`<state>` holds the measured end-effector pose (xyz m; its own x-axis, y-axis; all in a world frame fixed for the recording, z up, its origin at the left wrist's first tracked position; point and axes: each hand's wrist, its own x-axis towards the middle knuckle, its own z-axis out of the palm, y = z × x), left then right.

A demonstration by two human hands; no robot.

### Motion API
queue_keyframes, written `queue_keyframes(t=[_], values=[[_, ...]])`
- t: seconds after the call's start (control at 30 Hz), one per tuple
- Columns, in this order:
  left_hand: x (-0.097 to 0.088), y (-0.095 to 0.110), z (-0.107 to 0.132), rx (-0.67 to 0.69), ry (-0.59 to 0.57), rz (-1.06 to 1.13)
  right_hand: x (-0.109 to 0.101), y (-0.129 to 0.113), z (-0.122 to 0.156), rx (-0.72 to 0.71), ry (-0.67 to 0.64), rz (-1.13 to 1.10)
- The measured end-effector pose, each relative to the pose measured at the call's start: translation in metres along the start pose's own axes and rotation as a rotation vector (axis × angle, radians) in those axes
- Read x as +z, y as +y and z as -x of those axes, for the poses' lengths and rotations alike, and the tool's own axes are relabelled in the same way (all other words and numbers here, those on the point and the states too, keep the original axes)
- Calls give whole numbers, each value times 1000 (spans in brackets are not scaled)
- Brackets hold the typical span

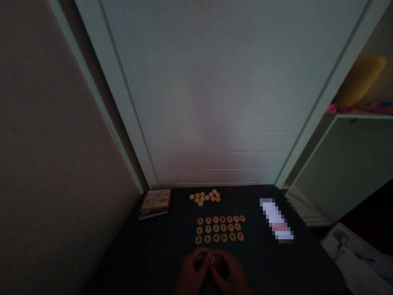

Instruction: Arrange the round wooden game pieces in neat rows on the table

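Observation:
My left hand point(195, 267) and my right hand point(230, 268) meet at the near side of the dark table, both closed, fingertips pressed together. Between them shows a small pale xiangqi piece point(212, 259), mostly hidden by the fingers. Just beyond my hands, round wooden xiangqi pieces point(216, 237) lie in three rows, marked with red or dark characters. Farther back is a loose cluster of plain-looking pieces point(202, 199), with no marks visible on their upper sides.
A book-like box point(156, 201) sits at the table's back left. On the right lies a blurred-out bright object point(276, 219). A pale panel point(211, 102) stands behind the dark table point(147, 246), with a wall at left. To the right are a shelf and a yellow item point(360, 82).

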<state>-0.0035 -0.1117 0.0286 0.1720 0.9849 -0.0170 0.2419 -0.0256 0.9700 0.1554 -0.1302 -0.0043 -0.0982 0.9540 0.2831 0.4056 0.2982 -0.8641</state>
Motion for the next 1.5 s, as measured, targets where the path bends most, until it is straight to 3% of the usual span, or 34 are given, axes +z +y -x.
queue_keyframes(t=[0.37, 0.63, 1.0, 1.2, 1.5], values=[[-3, -4, 3, 47, -23, -9, -6, -11, -5, 84, 23, -43], [-1, -5, 1, 35, -40, 55, -11, -13, -5, 60, 55, -106], [-2, -1, 4, 18, -81, -20, -11, -16, -8, 274, 23, -218], [-1, 7, 5, 17, -88, -6, -12, -14, -6, 219, 40, -198], [-3, 0, 5, 73, -33, 18, -12, -22, -6, 160, 22, -209]])
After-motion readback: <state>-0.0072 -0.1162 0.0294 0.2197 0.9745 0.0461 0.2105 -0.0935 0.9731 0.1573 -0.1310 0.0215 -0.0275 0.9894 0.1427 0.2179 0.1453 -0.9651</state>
